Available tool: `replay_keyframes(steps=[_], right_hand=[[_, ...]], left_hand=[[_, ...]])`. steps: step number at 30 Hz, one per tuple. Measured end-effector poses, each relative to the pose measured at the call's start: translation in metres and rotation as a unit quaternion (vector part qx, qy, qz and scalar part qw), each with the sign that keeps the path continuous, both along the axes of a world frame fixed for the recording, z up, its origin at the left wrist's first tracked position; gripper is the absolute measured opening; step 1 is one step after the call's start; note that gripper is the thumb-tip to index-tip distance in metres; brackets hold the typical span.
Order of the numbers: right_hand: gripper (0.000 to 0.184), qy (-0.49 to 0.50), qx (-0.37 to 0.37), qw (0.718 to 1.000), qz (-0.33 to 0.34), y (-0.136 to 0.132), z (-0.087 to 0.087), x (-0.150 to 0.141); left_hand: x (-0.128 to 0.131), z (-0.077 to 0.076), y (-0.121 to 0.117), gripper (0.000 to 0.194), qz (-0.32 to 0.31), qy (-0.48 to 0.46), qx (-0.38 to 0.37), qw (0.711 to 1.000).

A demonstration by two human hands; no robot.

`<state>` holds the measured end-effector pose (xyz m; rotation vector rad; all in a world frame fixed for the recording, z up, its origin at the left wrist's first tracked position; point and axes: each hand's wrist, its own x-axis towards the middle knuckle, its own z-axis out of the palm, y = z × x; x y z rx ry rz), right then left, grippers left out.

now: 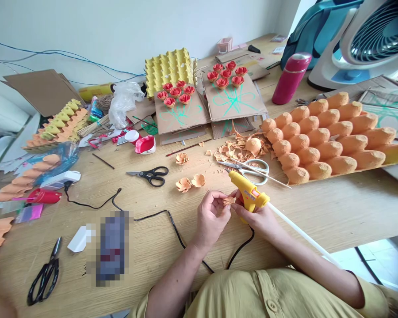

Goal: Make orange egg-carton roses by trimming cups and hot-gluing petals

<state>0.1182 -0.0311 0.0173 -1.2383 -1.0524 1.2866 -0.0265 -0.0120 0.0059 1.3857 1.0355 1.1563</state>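
Note:
My left hand (pixel 211 217) pinches a small orange egg-carton flower piece (pixel 228 201) between thumb and fingers. My right hand (pixel 260 218) grips a yellow hot glue gun (pixel 249 194), and its fingertips reach the same piece. A long white glue stick (pixel 300 230) sticks out of the gun's back, and the nozzle points away to the upper left. Just beyond my hands lie three orange carton flowers, among them a single flower (pixel 182 158). White-handled scissors (pixel 254 171) rest past the gun, beside a heap of carton scraps (pixel 239 148).
An orange egg tray (pixel 328 137) fills the right side. Red flowers stand on cardboard (pixel 182 117) at the back. Black scissors (pixel 151 176) lie centre-left; another black pair (pixel 46 274) lies near left. A cord (pixel 175 229) crosses the table. A pink bottle (pixel 291 79) stands by a fan (pixel 348 53).

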Motion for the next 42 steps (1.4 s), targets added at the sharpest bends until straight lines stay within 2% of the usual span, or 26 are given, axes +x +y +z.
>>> replay_keyframes(steps=[6,14,20,27,34,42], right_hand=[[0.031,0.036,-0.012,0.999,0.033,0.001,0.000,-0.001],[0.030,0.026,-0.001,1.000,0.008,0.000,-0.006,0.000],[0.036,0.032,-0.023,0.999,0.022,0.001,-0.004,0.002],[0.036,0.138,-0.037,0.990,0.004,0.002,-0.006,0.002],[0.040,0.176,-0.058,0.983,-0.011,0.004,-0.004,0.004],[0.039,0.214,-0.064,0.975,0.001,0.001,-0.004,0.012]], left_hand=[[0.000,0.003,-0.002,0.020,0.021,0.029,-0.011,0.999],[-0.001,0.005,0.002,0.018,-0.017,-0.011,-0.019,1.000],[-0.001,0.003,0.001,0.020,0.002,0.018,-0.021,1.000],[-0.003,0.002,0.002,0.022,0.006,0.050,0.003,0.999],[-0.004,0.002,-0.001,0.024,-0.016,0.114,0.040,0.992],[-0.010,0.003,0.005,0.021,0.021,0.097,0.020,0.995]])
